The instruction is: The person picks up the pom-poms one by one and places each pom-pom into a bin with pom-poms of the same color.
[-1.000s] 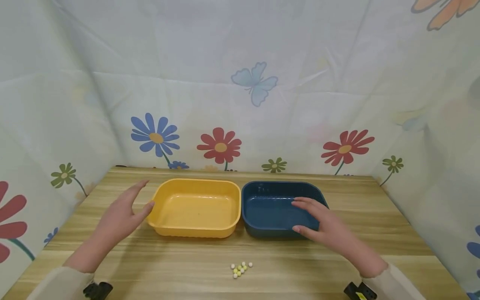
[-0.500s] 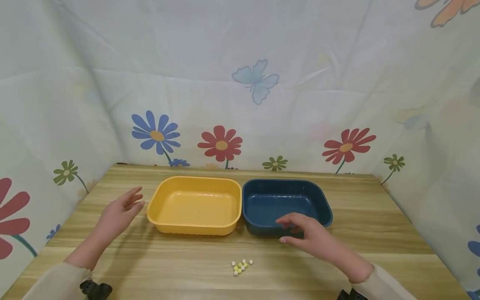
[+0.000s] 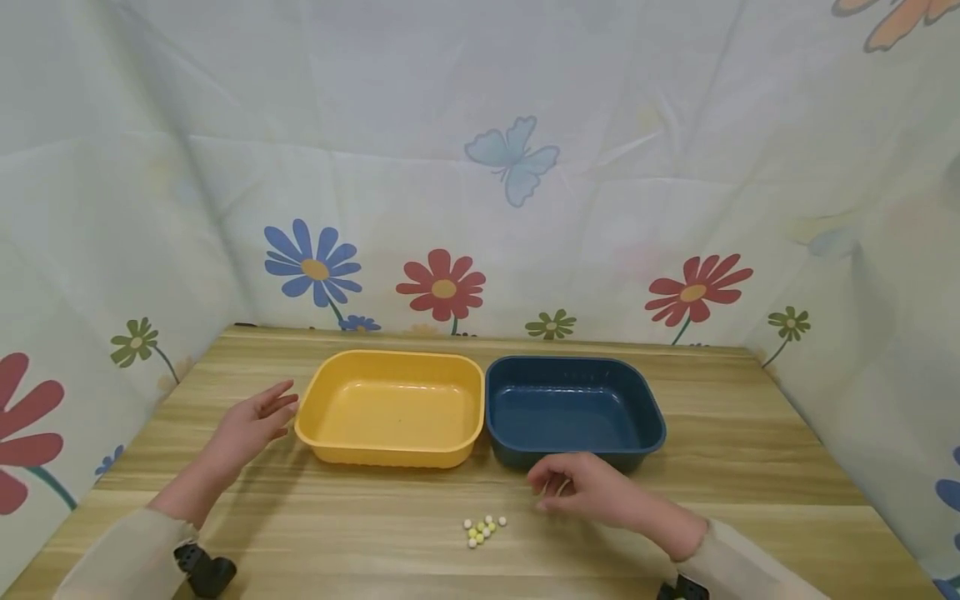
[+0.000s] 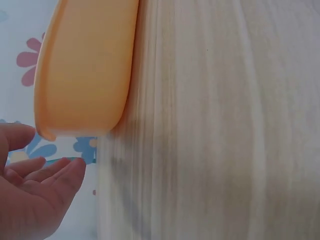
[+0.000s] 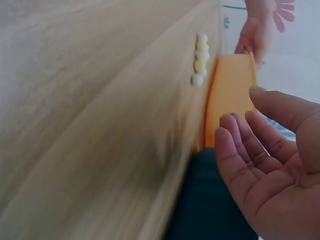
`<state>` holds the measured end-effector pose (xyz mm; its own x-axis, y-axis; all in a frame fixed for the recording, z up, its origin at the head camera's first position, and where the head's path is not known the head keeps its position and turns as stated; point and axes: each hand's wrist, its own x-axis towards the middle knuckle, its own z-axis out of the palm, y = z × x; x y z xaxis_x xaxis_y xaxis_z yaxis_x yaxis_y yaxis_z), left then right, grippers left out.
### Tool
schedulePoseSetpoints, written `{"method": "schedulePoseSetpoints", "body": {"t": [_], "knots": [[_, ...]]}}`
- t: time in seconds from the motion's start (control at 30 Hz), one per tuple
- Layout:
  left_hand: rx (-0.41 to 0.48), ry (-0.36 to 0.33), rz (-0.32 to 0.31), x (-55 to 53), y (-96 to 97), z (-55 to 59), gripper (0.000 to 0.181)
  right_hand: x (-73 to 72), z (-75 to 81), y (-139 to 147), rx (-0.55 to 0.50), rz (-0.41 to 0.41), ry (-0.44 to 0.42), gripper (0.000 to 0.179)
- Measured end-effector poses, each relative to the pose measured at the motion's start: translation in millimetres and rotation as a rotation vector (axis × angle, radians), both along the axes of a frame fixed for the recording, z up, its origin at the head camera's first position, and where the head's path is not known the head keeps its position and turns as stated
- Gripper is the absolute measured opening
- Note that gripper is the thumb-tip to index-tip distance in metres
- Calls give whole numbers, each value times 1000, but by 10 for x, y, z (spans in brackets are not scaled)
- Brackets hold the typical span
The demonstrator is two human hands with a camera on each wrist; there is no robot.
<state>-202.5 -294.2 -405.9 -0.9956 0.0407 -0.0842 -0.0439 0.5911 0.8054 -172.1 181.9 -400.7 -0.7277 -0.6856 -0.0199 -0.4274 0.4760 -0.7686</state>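
Several small white and yellow balls lie in a loose cluster on the table in the head view; the right wrist view shows the balls too. My right hand hovers to their right, in front of the blue basin, fingers loosely bent and holding nothing. My left hand is beside the left end of the yellow basin, its fingers relaxed and nothing in them. In the left wrist view a small gap shows between the hand and the basin's wall.
Both basins stand side by side toward the back of the wooden table, with no objects visible inside. A pale curtain printed with flowers and a butterfly hangs behind the table and along both sides.
My right hand has moved from over the blue basin toward the near side and left, closer to the balls, its fingers bending more. The left hand has shifted slightly lower, its fingers drawn closer together.
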Motion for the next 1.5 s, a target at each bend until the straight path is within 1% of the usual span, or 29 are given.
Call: {"method": "schedulePoseSetpoints", "body": {"t": [0.1, 0.27, 0.53, 0.7, 0.8, 0.87, 1.03, 1.13, 1.3, 1.37, 1.5], "knots": [[41, -17, -6, -17, 24, -30, 65, -31, -48, -76, 29, 30, -12, 25], [96, -47, -15, -45, 74, -67, 68, -54, -118, -176, 43, 66, -29, 24], [190, -55, -36, -82, 124, -117, 65, -85, -168, -276, 66, 64, -104, 20], [251, -61, -27, -87, 170, -139, 60, -106, -188, -339, 85, 66, -111, 18], [273, -56, -7, -90, 208, -147, 59, -113, -189, -367, 101, 66, -100, 17], [263, -46, 13, -87, 235, -147, 59, -123, -200, -382, 114, 67, -96, 16], [243, 15, 89, -69, 319, -165, 58, -119, -221, -424, 134, 95, -55, 13], [251, 24, 134, -46, 372, -184, 58, -105, -245, -441, 139, 106, -40, 10], [241, 36, 157, -19, 420, -232, 57, -94, -284, -429, 147, 95, -54, 6], [229, 45, 165, -12, 433, -247, 57, -95, -294, -415, 141, 93, -59, 5], [209, 44, 196, 3, 450, -270, 57, -102, -307, -390, 119, 96, -59, 6]]}}
